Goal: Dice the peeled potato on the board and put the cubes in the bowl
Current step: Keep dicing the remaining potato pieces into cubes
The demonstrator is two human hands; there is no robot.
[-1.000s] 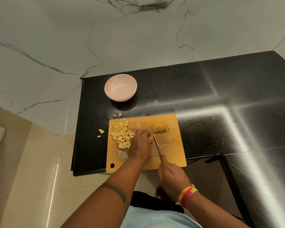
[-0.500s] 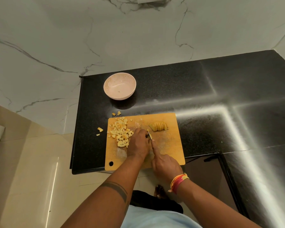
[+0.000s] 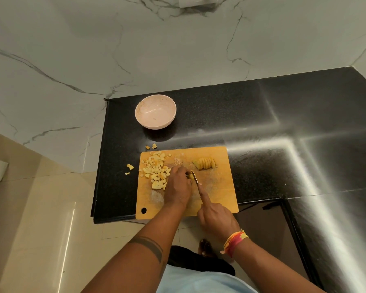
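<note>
- Pale yellow cubes (image 3: 156,172) heaped on the board's (image 3: 218,191) left; a fanned sliced piece (image 3: 205,163) lies at its far side.
- Left hand (image 3: 179,188) pins a potato bit (image 3: 191,176), mostly hidden.
- Right hand (image 3: 217,218) grips the knife (image 3: 195,177), handle hidden.
- Bowl (image 3: 155,112) sits beyond on the bench (image 3: 262,115).

The left hand (image 3: 179,188) is covering most of the potato piece (image 3: 191,176) being cut. The right hand (image 3: 217,219) is hiding the knife (image 3: 195,177) handle completely.

A home kitchen: black granite counter (image 3: 251,115), marble wall (image 3: 135,49), cutting board (image 3: 216,193).
</note>
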